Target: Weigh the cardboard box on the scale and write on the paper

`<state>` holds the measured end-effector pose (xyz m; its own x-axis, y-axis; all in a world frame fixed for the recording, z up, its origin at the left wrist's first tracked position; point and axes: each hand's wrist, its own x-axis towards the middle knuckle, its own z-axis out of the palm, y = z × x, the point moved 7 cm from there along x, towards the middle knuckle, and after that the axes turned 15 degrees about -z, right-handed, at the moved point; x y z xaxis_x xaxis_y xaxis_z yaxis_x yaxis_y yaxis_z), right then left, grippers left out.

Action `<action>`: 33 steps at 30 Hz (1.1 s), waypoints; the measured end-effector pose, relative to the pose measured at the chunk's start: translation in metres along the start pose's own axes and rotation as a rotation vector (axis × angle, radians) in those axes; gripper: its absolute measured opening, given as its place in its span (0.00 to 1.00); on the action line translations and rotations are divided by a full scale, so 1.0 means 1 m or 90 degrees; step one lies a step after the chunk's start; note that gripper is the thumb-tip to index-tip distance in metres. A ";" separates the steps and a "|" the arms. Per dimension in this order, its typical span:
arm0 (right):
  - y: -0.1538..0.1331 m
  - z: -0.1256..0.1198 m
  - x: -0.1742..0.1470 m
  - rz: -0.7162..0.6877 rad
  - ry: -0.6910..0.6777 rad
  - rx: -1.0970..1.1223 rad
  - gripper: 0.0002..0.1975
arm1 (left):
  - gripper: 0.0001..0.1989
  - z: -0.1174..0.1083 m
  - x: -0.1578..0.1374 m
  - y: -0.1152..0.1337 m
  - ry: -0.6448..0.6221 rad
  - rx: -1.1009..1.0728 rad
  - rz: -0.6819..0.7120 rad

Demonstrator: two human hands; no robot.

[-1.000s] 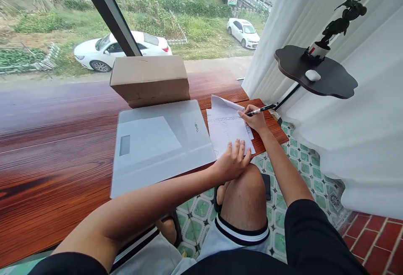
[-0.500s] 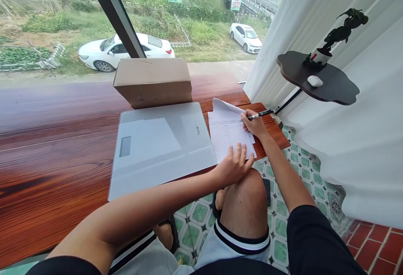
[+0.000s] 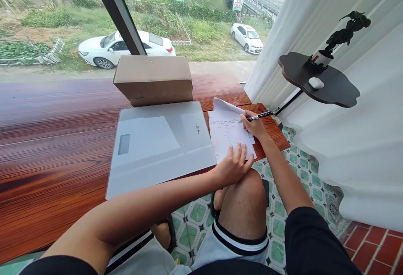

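Note:
My right hand (image 3: 255,127) grips a black pen (image 3: 260,116), its tip resting on a printed white paper sheet (image 3: 227,134) near the right end of the wooden table (image 3: 56,140). A second sheet curls up behind the first one. My left hand (image 3: 233,165) lies flat with fingers spread on the paper's near edge, pinning it down. Just left of the paper lies a white glass scale (image 3: 157,145) with a small display. A brown cardboard box (image 3: 153,79) stands behind the scale.
A large window with a dark slanted frame bar (image 3: 118,12) runs behind the table. White curtains (image 3: 346,132) hang at the right. A dark wall shelf (image 3: 319,81) carries a small potted plant and a white object. My bare knee is under the table edge, above green tiled floor.
My right hand and pen have shifted slightly along the line on the paper. My left hand stays on the sheet. The view has drifted a little.

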<state>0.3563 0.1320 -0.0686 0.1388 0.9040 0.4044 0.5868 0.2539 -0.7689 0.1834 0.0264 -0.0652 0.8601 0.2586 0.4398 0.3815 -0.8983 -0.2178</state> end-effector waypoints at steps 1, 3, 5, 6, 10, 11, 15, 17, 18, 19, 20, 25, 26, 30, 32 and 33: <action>0.000 -0.001 0.000 0.003 0.004 -0.004 0.19 | 0.21 0.000 0.000 0.000 0.002 0.001 0.001; -0.001 -0.002 -0.001 0.015 0.016 -0.004 0.18 | 0.21 -0.001 0.000 0.000 0.006 0.003 0.003; 0.000 -0.002 -0.002 0.028 0.023 0.013 0.17 | 0.21 -0.001 -0.001 0.000 0.013 0.004 0.001; 0.000 -0.002 -0.002 0.031 0.023 0.022 0.17 | 0.21 0.000 -0.001 0.000 0.017 0.004 0.000; 0.001 -0.001 -0.002 0.028 0.020 0.013 0.17 | 0.21 0.002 -0.002 0.001 0.018 0.006 -0.002; 0.002 -0.001 -0.002 0.024 0.018 0.009 0.17 | 0.21 0.002 -0.002 0.001 0.018 0.007 -0.002; 0.005 0.000 -0.001 0.018 0.014 0.014 0.17 | 0.21 0.002 -0.002 0.001 0.031 0.013 -0.003; 0.006 -0.001 -0.002 0.026 0.020 0.020 0.17 | 0.21 0.002 -0.002 0.001 0.019 0.010 -0.002; 0.007 -0.001 -0.002 0.032 0.026 0.021 0.17 | 0.21 0.003 -0.001 0.001 0.012 0.008 0.000; 0.008 -0.002 -0.003 0.037 0.031 0.021 0.17 | 0.21 0.003 -0.001 0.001 0.007 0.007 0.001; 0.008 -0.002 -0.003 0.039 0.034 0.018 0.17 | 0.21 0.003 -0.001 0.001 0.004 0.006 0.000; 0.005 -0.001 -0.002 0.025 0.023 -0.007 0.16 | 0.20 0.001 0.000 0.001 0.012 0.004 -0.003; 0.005 -0.001 -0.002 0.026 0.026 -0.009 0.16 | 0.20 0.001 0.000 0.001 0.018 0.004 -0.003; 0.004 -0.003 -0.001 0.032 0.037 -0.019 0.15 | 0.20 0.000 0.000 0.001 0.010 0.004 -0.003; 0.004 -0.003 -0.001 0.035 0.034 -0.018 0.15 | 0.21 0.001 -0.001 0.001 -0.002 0.003 0.000; 0.004 -0.003 -0.001 0.037 0.032 -0.016 0.15 | 0.21 0.001 -0.001 0.001 -0.003 0.004 0.001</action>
<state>0.3605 0.1308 -0.0710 0.2123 0.8985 0.3842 0.5961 0.1924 -0.7795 0.1833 0.0258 -0.0662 0.8621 0.2586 0.4358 0.3822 -0.8965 -0.2239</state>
